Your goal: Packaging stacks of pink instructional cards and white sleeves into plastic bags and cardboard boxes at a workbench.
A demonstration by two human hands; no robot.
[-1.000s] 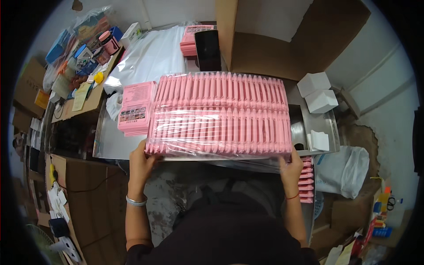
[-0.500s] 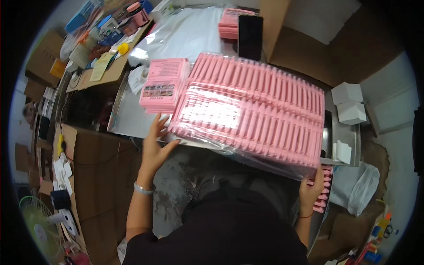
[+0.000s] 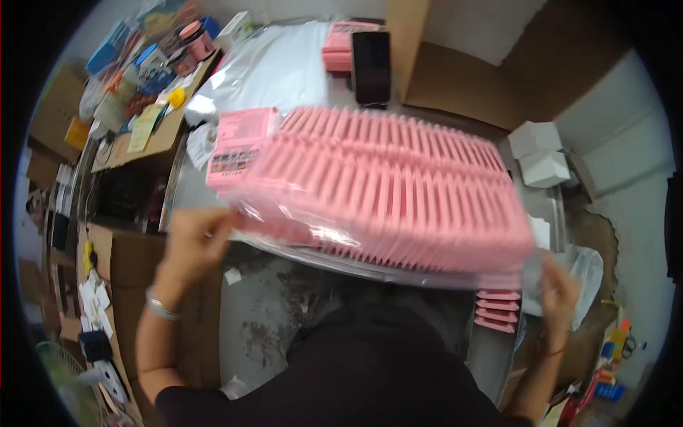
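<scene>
A clear plastic bag is wrapped round a wide block of pink ribbed packs, stacked edge-on in two rows and blurred by motion. The block tilts over the near edge of the metal table. My left hand is closed on the bag's near left corner. At the near right corner, my right hand pinches a stretched flap of the same film. A stack of printed pink cards stands just left of the block, partly covered by it.
Behind the block a black phone leans against more pink cards. White plastic sheets lie at the back left. White boxes and an open cardboard box are on the right. More pink packs sit low at right.
My hands have moved apart and closed on the bag's corners, pulling the film outward. The block's near side has come up, and the view has shifted slightly.
</scene>
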